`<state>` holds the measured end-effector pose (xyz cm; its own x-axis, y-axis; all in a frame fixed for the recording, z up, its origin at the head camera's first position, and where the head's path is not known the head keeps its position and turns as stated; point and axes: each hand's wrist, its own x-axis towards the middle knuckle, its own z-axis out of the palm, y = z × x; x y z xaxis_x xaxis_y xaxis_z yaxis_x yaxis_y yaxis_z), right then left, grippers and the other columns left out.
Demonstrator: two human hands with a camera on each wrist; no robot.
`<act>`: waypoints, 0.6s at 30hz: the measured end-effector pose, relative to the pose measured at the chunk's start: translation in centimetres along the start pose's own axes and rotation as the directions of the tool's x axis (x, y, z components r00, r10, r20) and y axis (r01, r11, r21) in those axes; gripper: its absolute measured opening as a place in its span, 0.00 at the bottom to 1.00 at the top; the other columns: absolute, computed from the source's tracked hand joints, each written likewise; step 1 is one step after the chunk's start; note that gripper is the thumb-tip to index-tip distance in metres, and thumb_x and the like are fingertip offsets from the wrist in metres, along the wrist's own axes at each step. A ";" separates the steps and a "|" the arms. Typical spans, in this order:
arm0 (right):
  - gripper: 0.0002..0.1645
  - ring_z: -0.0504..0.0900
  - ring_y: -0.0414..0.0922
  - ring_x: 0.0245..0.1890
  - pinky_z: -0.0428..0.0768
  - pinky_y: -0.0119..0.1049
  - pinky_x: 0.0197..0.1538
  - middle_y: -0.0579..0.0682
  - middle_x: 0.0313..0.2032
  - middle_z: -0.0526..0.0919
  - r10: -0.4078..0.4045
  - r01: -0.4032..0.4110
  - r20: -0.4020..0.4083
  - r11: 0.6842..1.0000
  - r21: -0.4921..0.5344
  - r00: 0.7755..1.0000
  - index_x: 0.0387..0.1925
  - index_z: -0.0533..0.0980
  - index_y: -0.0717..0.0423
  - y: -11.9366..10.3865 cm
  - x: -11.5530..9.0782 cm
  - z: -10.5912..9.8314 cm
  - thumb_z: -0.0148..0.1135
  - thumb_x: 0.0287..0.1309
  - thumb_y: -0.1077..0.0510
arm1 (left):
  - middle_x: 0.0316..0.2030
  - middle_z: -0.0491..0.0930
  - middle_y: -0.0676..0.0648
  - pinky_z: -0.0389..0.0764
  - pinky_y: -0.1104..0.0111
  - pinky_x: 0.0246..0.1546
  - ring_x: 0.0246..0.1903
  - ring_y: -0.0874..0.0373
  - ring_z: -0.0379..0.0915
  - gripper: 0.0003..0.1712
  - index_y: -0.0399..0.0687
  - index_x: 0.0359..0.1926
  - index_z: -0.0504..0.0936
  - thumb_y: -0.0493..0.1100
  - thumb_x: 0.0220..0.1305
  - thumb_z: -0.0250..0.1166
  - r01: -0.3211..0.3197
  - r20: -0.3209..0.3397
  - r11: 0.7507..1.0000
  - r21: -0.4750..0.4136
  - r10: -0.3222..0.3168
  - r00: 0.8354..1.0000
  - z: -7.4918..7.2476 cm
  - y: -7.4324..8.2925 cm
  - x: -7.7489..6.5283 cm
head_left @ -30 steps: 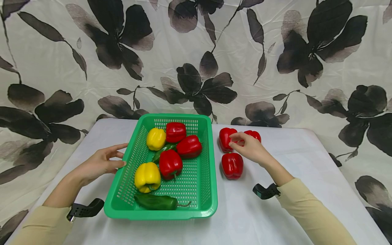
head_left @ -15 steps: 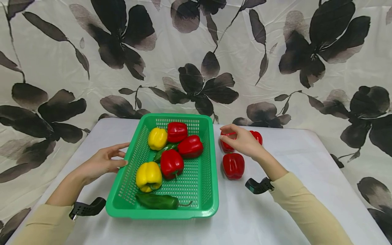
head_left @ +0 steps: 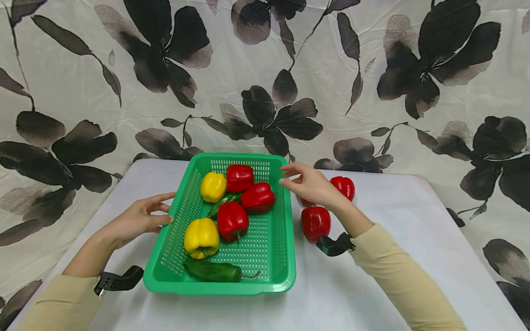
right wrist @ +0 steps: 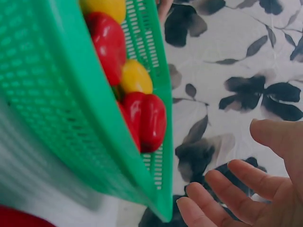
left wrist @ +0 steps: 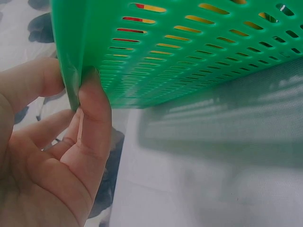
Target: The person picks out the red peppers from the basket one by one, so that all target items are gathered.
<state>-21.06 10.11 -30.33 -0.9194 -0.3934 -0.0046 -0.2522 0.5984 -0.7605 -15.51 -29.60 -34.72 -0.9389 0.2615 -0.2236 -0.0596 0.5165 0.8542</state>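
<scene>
A green plastic basket [head_left: 219, 288] holds red bell peppers [head_left: 232, 221], yellow bell peppers [head_left: 201, 238] and green peppers [head_left: 213, 271]. At its left side my left hand [head_left: 134, 220] pinches the rim; the left wrist view shows the thumb and a curled finger [left wrist: 94, 113] on either side of it. My right hand [head_left: 312, 185] is by the basket's far right corner, holding nothing. In the right wrist view its fingers [right wrist: 222, 189] are spread apart from the basket's rim [right wrist: 163, 156].
Right of the basket, on the white-covered table [head_left: 372, 294], lie a near red bell pepper [head_left: 315, 224] and a far one [head_left: 343, 187]. Another red pepper [head_left: 305, 202] is mostly hidden behind my right hand. A floral cloth [head_left: 265, 69] hangs behind the table.
My right hand has moved left from above the loose red peppers to the basket's right rim. My left hand keeps its grip on the rim, and the peppers lie as before.
</scene>
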 end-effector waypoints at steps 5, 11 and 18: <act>0.26 0.78 0.46 0.49 0.79 0.35 0.31 0.48 0.51 0.77 -0.006 0.006 0.035 1.000 0.010 0.999 0.58 0.69 0.45 -0.8 0.5 0.6 0.58 0.57 0.48 | 0.51 0.66 0.31 0.81 0.63 0.37 0.37 0.52 0.75 0.43 0.41 0.71 0.48 0.41 0.60 0.60 -0.003 0.001 1.000 -0.003 0.003 1.000 0.0 0.0 0.0; 0.29 0.76 0.48 0.51 0.80 0.37 0.34 0.49 0.53 0.75 -0.034 0.032 0.102 0.999 0.023 0.994 0.61 0.66 0.45 -1.4 1.1 1.6 0.58 0.58 0.49 | 0.51 0.67 0.31 0.81 0.63 0.37 0.37 0.52 0.76 0.43 0.41 0.71 0.48 0.41 0.60 0.60 0.002 0.007 1.000 -0.004 -0.002 1.000 0.0 0.1 0.0; 0.31 0.75 0.50 0.53 0.79 0.41 0.48 0.52 0.57 0.72 -0.066 0.063 0.176 0.998 0.026 0.982 0.63 0.64 0.46 -2.2 1.7 2.4 0.58 0.58 0.50 | 0.51 0.66 0.31 0.80 0.63 0.37 0.37 0.52 0.75 0.43 0.41 0.71 0.48 0.41 0.60 0.60 0.007 0.005 1.000 -0.001 -0.007 1.000 0.0 0.3 -0.1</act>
<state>-21.31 6.49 -30.27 -0.8332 -0.5487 -0.0683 -0.3014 0.5543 -0.7758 -15.42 -29.44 -34.45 -0.9368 0.2620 -0.2318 -0.0663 0.5177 0.8530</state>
